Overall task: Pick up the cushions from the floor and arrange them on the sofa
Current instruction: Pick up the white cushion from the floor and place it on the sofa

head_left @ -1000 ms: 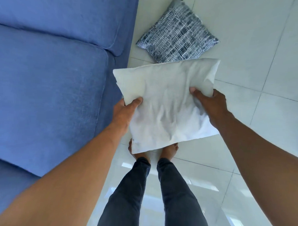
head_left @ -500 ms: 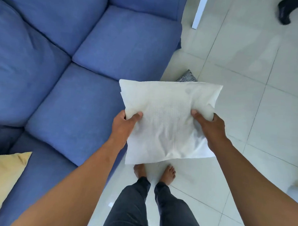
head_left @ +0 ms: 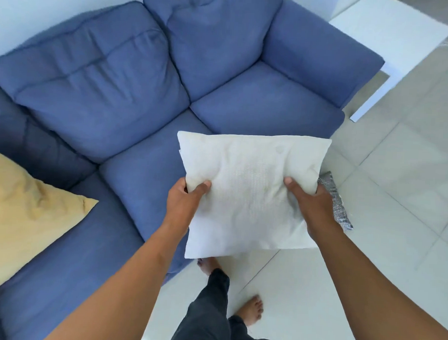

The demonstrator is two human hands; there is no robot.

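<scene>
View has swung up since a second ago: then mostly floor and the sofa front, now the whole blue sofa (head_left: 149, 94) fills the upper left and centre of frame, backrests and armrest included. The person has stepped round toward it, one foot forward. I read that as pickup done, carry underway, placement next.

Yellow cushion (head_left: 23, 212) already sits on the seat at left edge. White cushion (head_left: 247, 191) is mid-frame, off the floor, over the seat's front edge. Patterned cushion (head_left: 337, 200) still on the tiles, mostly hidden behind it at right, so one more to fetch.

Both arms extended forward. Left hand (head_left: 184, 204) and right hand (head_left: 311, 204) each pinch a side edge, thumbs on top, fabric bunched.
</scene>
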